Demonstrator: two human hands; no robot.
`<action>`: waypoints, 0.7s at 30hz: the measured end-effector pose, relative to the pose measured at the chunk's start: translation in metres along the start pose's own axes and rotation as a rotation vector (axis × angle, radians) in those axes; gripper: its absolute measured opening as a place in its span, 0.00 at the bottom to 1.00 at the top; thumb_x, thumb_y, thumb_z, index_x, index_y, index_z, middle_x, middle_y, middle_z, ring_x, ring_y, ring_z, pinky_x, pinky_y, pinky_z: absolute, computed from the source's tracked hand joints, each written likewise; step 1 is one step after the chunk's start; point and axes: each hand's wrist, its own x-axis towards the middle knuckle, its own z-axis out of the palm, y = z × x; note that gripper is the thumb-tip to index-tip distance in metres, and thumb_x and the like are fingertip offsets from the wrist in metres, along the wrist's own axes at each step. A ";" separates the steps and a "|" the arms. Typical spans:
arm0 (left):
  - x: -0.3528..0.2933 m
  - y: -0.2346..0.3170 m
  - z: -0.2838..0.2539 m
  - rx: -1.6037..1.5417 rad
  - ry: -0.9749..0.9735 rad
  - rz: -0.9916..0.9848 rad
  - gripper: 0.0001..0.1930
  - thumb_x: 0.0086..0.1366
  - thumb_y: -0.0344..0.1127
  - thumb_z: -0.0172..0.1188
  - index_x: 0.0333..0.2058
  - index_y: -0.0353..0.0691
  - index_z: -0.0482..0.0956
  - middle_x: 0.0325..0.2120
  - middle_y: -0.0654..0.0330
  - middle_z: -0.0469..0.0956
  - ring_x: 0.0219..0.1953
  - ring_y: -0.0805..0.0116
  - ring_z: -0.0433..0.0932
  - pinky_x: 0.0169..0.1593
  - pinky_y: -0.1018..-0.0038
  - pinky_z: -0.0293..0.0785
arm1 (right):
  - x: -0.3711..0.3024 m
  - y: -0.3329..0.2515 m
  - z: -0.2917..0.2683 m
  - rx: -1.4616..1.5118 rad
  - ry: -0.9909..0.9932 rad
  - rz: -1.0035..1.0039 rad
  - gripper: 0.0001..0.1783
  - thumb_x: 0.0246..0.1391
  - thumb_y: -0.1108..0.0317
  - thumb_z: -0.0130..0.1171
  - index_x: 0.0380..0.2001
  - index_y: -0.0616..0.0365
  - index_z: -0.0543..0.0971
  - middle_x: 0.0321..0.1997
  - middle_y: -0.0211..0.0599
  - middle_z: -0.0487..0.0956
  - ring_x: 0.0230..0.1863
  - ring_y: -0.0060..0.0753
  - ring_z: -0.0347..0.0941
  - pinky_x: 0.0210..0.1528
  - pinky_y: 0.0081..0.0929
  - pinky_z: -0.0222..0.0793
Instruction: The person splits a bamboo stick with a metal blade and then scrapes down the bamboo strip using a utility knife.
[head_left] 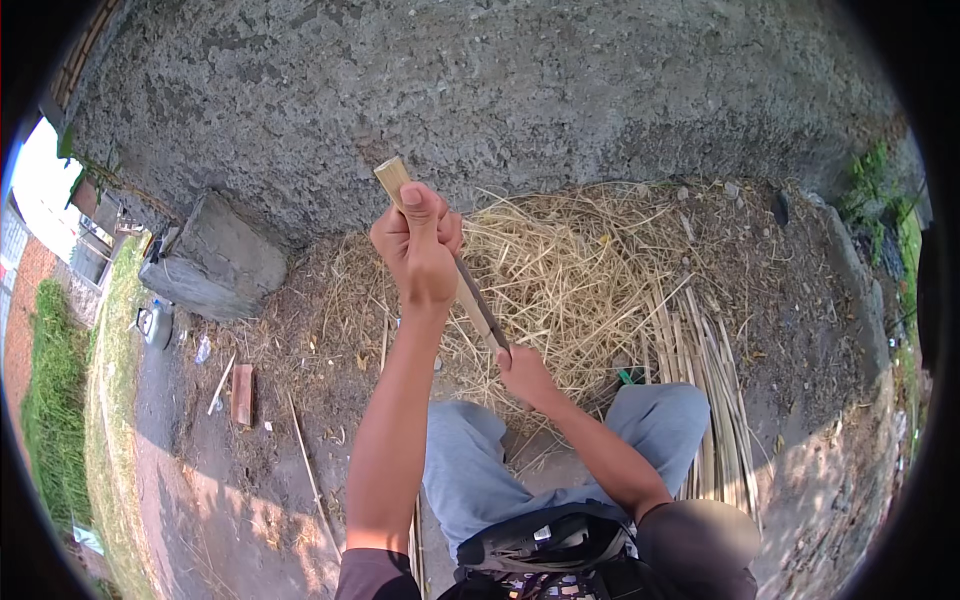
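My left hand (418, 243) is raised in front of me, wrapped round the upper part of a pale bamboo piece (392, 177) whose blunt end sticks out above the fist. The bamboo slants down to the right, toward my lap. Lower down, my right hand (526, 376) is closed on a knife; its handle is hidden in the fingers. The knife's long dark blade (484, 308) lies along the bamboo's right side, reaching up toward my left fist. Whether the edge is cutting into the bamboo cannot be made out.
Pale shavings (545, 265) are heaped before my knees. Several long bamboo strips (725, 385) lie beside my right leg. A rough grey wall (480, 90) rises ahead. To the left are a concrete block (222, 262), a red brick (242, 394), a metal kettle (156, 325) and a thin stick (312, 475).
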 end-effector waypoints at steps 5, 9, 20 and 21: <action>0.011 0.009 -0.014 0.106 0.038 0.067 0.27 0.69 0.57 0.47 0.20 0.42 0.59 0.12 0.71 0.50 0.12 0.82 0.46 0.16 0.78 0.40 | 0.008 0.080 0.083 -0.067 0.096 -0.078 0.17 0.60 0.63 0.48 0.31 0.68 0.77 0.27 0.58 0.78 0.32 0.61 0.77 0.36 0.46 0.74; 0.005 0.001 -0.012 0.024 0.056 0.025 0.28 0.69 0.59 0.46 0.19 0.44 0.55 0.11 0.71 0.48 0.12 0.82 0.44 0.16 0.79 0.38 | 0.010 0.242 0.105 -0.355 -0.279 0.189 0.18 0.58 0.62 0.50 0.33 0.71 0.77 0.37 0.59 0.79 0.40 0.61 0.76 0.43 0.48 0.74; 0.028 0.004 -0.033 0.123 0.177 0.018 0.29 0.67 0.62 0.47 0.18 0.47 0.53 0.11 0.72 0.46 0.12 0.82 0.41 0.16 0.78 0.36 | 0.023 0.270 0.146 -0.273 -0.140 0.260 0.15 0.55 0.65 0.52 0.34 0.69 0.78 0.31 0.59 0.79 0.37 0.61 0.77 0.42 0.51 0.74; 0.029 0.002 -0.034 0.119 0.163 0.015 0.29 0.67 0.62 0.47 0.18 0.47 0.53 0.11 0.72 0.46 0.12 0.82 0.41 0.16 0.78 0.36 | 0.026 0.288 0.143 -0.334 -0.181 0.219 0.14 0.54 0.66 0.53 0.34 0.68 0.78 0.31 0.58 0.79 0.37 0.60 0.78 0.42 0.50 0.74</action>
